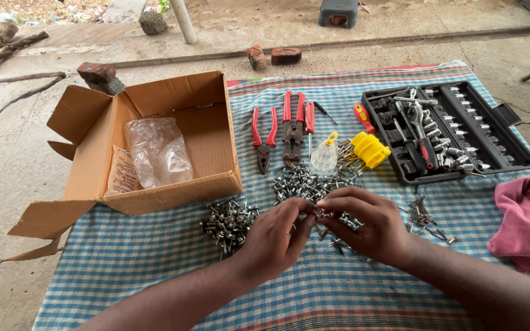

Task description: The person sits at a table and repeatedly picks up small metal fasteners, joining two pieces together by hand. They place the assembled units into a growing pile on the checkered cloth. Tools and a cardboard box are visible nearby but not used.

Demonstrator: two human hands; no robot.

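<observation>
Both hands meet over a checked cloth (154, 270) on the floor, each grip pinched shut on small metal screws: the left hand (275, 236) and right hand (363, 224) touch fingertips around a screw (320, 213) held between them. Three heaps of screws lie close: one pile (228, 222) left of the hands, one pile (305, 182) just beyond them, a smaller scatter (424, 217) to the right. Behind sit one open cardboard box (173, 104), two red pliers (264, 138), one black socket case (510, 144) and one pink rag (526, 224).
</observation>
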